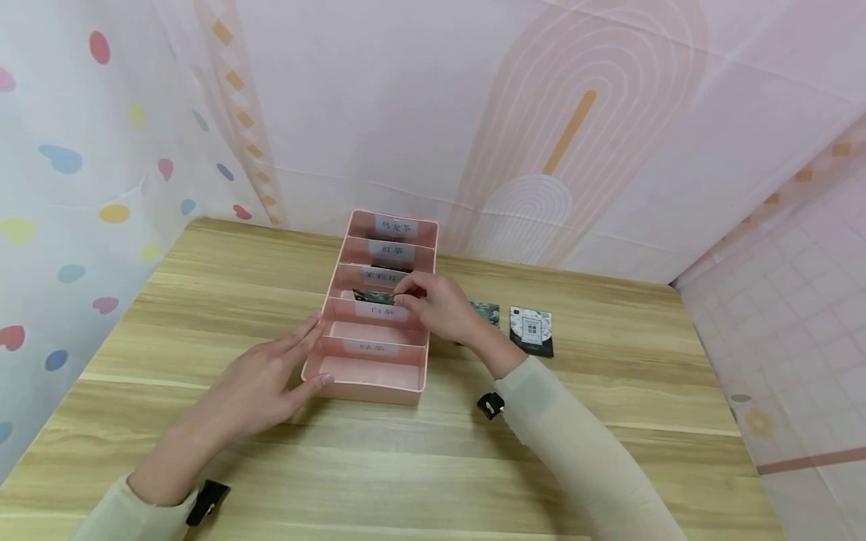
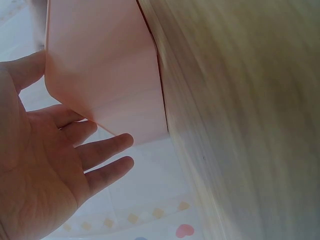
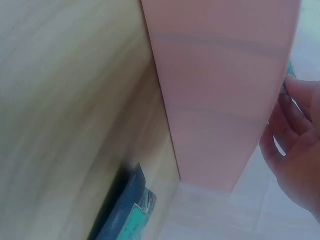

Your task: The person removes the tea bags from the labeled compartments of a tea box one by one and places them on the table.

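Note:
A pink divided box (image 1: pixel 368 392) stands on the table, its several compartments bearing handwritten Chinese labels. My right hand (image 1: pixel 443 304) pinches the right end of a dark green tea sachet (image 1: pixel 374 297) between thumb and fingers, over the third compartment from the back. The sachet's lower part is hidden behind a divider. At the box's near left corner, my left hand (image 1: pixel 264 383) rests with its thumb on the front rim and its fingers along the left side. In the left wrist view the fingers of that hand (image 2: pixel 45 160) are extended, touching the box's edge.
Right of the box lie a green patterned sachet (image 1: pixel 485 312), partly covered by the right hand, and a white-and-black sachet (image 1: pixel 531 330). Dark packets (image 1: pixel 392 267) show in a rear compartment. A patterned cloth (image 1: pixel 372 113) hangs behind the wooden table (image 1: pixel 406 473).

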Available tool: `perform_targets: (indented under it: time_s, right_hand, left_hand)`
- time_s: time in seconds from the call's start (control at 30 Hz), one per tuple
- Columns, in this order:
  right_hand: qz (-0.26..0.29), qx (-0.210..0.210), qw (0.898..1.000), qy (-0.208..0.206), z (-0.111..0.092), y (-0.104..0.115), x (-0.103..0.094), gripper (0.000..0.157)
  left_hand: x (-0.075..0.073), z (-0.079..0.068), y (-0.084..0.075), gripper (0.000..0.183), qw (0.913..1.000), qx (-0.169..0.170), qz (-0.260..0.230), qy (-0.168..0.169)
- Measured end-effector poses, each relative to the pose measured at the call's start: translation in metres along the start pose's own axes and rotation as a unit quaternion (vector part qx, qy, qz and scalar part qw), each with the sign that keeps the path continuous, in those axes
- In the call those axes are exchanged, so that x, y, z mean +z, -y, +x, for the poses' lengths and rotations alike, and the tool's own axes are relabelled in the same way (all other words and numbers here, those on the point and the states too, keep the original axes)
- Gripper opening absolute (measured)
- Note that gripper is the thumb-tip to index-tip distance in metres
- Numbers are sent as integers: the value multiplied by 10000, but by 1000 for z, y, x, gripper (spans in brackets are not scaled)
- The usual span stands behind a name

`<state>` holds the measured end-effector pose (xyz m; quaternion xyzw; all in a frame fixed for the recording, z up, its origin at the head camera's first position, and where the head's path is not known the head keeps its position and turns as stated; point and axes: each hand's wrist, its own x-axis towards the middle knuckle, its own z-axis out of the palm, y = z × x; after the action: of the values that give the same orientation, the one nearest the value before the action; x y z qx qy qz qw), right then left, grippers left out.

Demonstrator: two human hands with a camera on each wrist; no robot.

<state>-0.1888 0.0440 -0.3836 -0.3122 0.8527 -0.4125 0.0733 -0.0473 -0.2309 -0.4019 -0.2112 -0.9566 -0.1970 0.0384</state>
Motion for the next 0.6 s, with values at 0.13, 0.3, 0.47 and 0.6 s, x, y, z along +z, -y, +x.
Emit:
perform_targets:
  time_s: [0.13, 0.3, 0.47, 0.6]
  right_hand:
    - [32, -103, 9999, -104, -1, 1, -4, 6]
    - [-26, -187, 9997, -183, -3, 3, -10, 6]
    - [13, -342, 9990, -295, -4, 5, -16, 7]
    - [56, -479, 9979, -426, -6, 6, -20, 7]
  left_hand:
    - [0, 0, 0, 76, 10000, 11, -19, -27]
    - [2, 0, 1, 76, 10000, 10, 12, -69]
    - [2, 1, 2, 75, 10000, 21, 34, -85]
    - [2, 1, 1, 74, 10000, 9, 15, -62]
